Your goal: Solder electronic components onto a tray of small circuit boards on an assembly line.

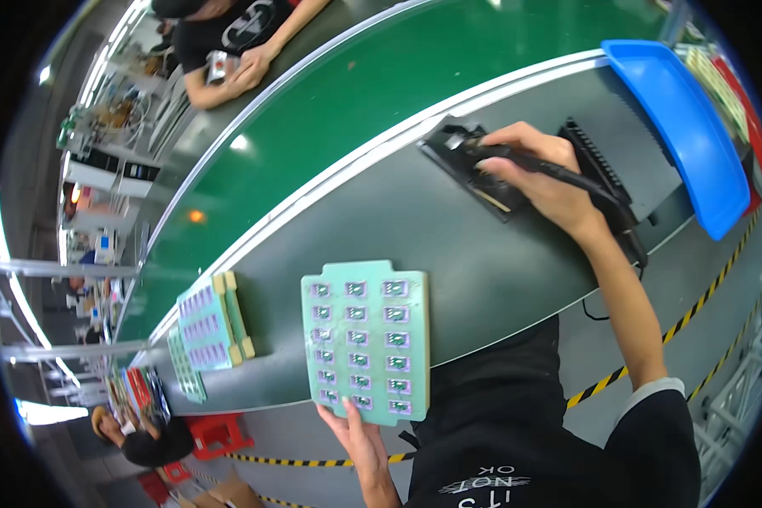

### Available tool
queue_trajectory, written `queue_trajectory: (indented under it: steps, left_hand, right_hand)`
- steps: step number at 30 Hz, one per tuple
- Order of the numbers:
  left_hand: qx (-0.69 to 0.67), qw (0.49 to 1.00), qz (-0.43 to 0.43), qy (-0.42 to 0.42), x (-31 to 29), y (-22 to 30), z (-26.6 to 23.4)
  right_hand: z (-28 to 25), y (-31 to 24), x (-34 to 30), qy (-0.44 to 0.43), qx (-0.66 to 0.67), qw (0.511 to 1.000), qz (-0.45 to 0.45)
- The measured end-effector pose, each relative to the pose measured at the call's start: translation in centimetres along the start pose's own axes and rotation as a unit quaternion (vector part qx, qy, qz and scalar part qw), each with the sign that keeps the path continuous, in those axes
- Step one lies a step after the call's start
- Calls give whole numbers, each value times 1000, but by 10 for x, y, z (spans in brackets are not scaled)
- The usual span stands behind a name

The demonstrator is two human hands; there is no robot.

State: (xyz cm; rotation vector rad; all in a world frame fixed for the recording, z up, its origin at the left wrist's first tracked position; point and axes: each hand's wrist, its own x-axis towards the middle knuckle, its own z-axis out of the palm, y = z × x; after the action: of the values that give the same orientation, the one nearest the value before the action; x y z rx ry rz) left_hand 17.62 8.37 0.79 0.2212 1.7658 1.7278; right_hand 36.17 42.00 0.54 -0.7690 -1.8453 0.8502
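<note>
My left hand (362, 440) grips the near edge of a pale green tray (377, 339), thumb on top. Rows of small circuit boards (357, 338) in purple-edged slots fill the tray, which lies at the bench's near edge. Up and to the right, my right hand (550, 173) is closed round the black handle of a soldering iron (559, 172). The iron's front end is at a black iron stand (474, 182) on the bench; its tip cannot be made out.
More green trays (207, 326) stand on the left of the dark bench (339, 229). A black ridged box (601, 173) sits right of my right hand, beside a blue bin (694, 127). Beyond the green conveyor belt (347, 76), another person's hands (250, 68) hold a small object.
</note>
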Motion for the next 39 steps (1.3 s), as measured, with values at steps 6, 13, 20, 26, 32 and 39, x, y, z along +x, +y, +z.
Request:
queue_trajectory:
  steps: [6, 13, 20, 26, 32, 39]
  left_hand:
    - [-12, 1000, 21, -14, 3, 1, 12]
    - [2, 994, 108, 21, 11, 14, 9]
    - [-66, 992, 109, -16, 19, 10, 12]
    - [-139, 981, 126, -44, 34, 16, 21]
    - [-134, 984, 112, -40, 46, 38, 33]
    - [-135, 979, 142, -60, 105, 61, 41]
  right_hand:
    - [-18, -7, -13, 67, -26, 997, -41]
    - [-15, -20, -23, 126, -58, 988, -64]
    - [-16, -39, -26, 70, -19, 997, -22]
    - [-16, -48, -42, 90, 71, 981, 158]
    - [-40, -91, -124, -43, 140, 974, 174]
    - [-107, -199, -126, 100, 266, 882, -376]
